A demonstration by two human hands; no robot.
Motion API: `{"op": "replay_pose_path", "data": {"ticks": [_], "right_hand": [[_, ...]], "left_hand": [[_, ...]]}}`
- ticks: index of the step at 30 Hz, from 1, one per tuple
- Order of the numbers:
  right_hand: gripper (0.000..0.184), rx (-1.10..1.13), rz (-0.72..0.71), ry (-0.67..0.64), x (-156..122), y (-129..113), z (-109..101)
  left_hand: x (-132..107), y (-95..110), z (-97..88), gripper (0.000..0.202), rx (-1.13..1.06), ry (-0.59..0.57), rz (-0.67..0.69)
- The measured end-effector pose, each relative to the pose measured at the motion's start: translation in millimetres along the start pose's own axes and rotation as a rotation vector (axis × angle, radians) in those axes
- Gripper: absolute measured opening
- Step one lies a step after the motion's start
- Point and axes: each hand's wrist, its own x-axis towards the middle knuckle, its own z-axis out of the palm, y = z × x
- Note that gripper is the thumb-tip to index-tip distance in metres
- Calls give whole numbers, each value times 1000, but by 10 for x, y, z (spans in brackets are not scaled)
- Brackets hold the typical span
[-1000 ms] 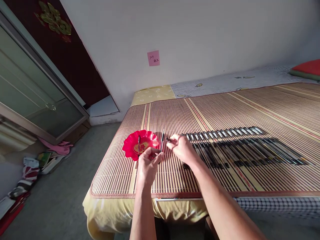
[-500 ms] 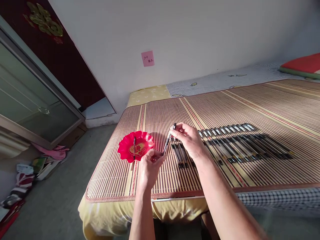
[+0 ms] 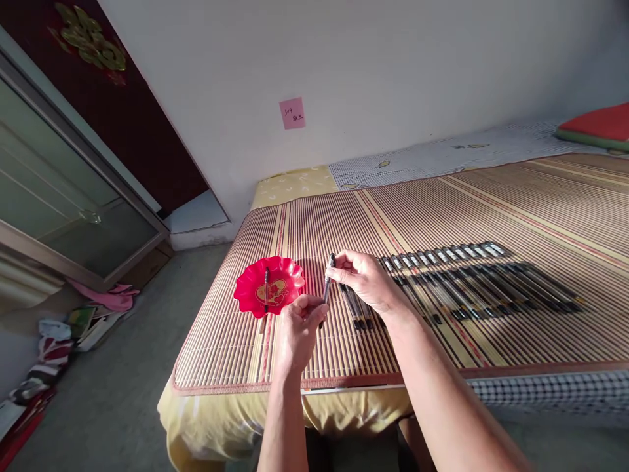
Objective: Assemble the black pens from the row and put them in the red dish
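Observation:
Between my two hands is a slim pen [image 3: 327, 288] with a dark capped top, held nearly upright above the bamboo mat. My left hand [image 3: 301, 328] pinches its lower part, and the dark tip shows below the fingers. Its upper end is gripped by the fingertips of my right hand [image 3: 362, 278]. Left of the hands, a red scalloped plate [image 3: 246, 295] sits on the mat with one pen [image 3: 266, 288] lying in it. To the right lies a row of several black pens [image 3: 472, 288], side by side; my right hand and forearm cover part of it.
The bamboo mat [image 3: 216, 341] covers a bed with a yellow sheet [image 3: 211, 426] hanging at the front edge. A red folded item [image 3: 599, 124] lies at the far right. A pink note [image 3: 292, 113] is on the wall. Clothes [image 3: 49, 354] lie on the left floor.
The pen has turned more upright, and its top has shifted slightly left and down along with my right hand. Both hands still hold it. The view has shifted slightly.

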Motion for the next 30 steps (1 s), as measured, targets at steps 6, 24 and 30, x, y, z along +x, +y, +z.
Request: {"op": "replay_pose_path", "data": {"ticks": [6,24,30], "right_hand": [[31,-14,5,17,2,-3,-9],[45,-19,63,87,13,239,57],[47,-33,61,56,19,252,55]], "left_hand": [[-8,-43,77,18,-67,65,12],[289,102,-572,17,762,591,81],[446,-10,-665,15,891,594,51]]}}
